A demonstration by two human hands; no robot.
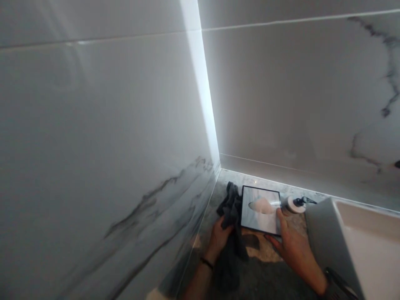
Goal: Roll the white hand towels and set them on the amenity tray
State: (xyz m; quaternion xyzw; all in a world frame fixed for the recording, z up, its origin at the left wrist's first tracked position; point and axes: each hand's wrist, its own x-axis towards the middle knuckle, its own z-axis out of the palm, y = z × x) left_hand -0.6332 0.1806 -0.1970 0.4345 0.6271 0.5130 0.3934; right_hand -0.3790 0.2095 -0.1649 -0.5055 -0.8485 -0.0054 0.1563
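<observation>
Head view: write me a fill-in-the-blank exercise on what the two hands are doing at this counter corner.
1. The right hand holds a black-framed ____ by its lower right edge.
2. The left hand grips a dark grey ____ beside the marble wall.
3. Behind the framed item stands a pump bottle with a ____ pump head.
4. To the right of the right hand sits a white ____.

Missing words: mirror; cloth; black; basin
</observation>
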